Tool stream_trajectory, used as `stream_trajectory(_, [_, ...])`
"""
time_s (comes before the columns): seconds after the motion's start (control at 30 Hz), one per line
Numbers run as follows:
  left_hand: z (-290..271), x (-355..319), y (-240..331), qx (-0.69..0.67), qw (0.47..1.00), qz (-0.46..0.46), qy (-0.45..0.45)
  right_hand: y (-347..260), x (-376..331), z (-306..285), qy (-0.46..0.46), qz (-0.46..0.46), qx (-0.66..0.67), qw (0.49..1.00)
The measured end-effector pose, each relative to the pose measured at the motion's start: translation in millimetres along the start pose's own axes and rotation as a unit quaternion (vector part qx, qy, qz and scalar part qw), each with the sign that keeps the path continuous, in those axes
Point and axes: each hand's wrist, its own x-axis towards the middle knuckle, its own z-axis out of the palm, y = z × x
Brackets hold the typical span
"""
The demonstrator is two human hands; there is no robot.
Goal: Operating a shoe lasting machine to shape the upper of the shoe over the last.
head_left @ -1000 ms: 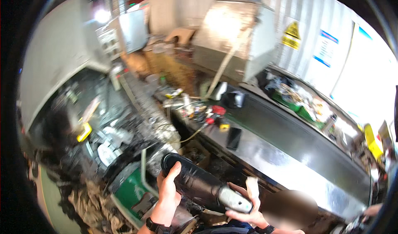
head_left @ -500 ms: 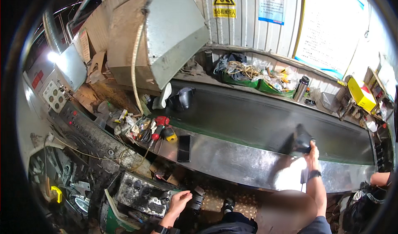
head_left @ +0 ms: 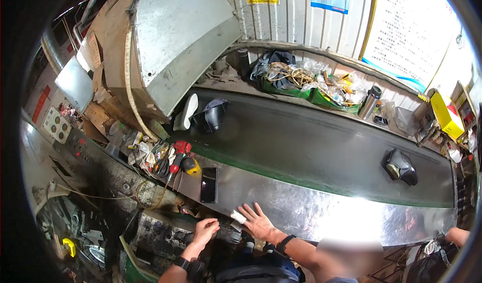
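My right hand (head_left: 258,225) is open, fingers spread, beside the metal ledge. A white wrap covers one fingertip. Close to its left, my left hand (head_left: 205,233) has its fingers curled in; nothing shows in them. A phone (head_left: 209,184) with a dark screen lies on the ledge just beyond my hands. Towards the belt's right end rests a glossy black moulded piece (head_left: 400,167), curved and saddle-like, apart from both hands. Another black curved piece (head_left: 214,116) sits at the belt's left end, next to a white sole-shaped piece (head_left: 188,111).
The dark conveyor belt (head_left: 301,137) runs beyond the shiny metal ledge (head_left: 281,195). A red power tool (head_left: 181,148) and a yellow tape measure (head_left: 191,165) lie at left. A steel flask (head_left: 370,102) stands behind the belt. Another person's arm (head_left: 456,236) shows at right.
My right hand has let go of the black moulded piece and swung left towards my left hand. The piece now lies on the belt. The view has shifted slightly.
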Motion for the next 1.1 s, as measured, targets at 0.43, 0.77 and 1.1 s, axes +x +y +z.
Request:
stream_trajectory(0.43, [-4,285,184,0.110,0.966,0.226,0.064,26,-179,-109,0.105,0.456,0.076,0.880])
stream_trajectory(0.77, [33,362,350,0.498,0.826,0.243,-0.102,47,-66,-102,0.364,0.588,0.481,0.539])
stream_trajectory(1.1, [-50,474,285,0.384,0.856,0.303,0.168,61,4,-72,0.415,0.525,0.664,0.333])
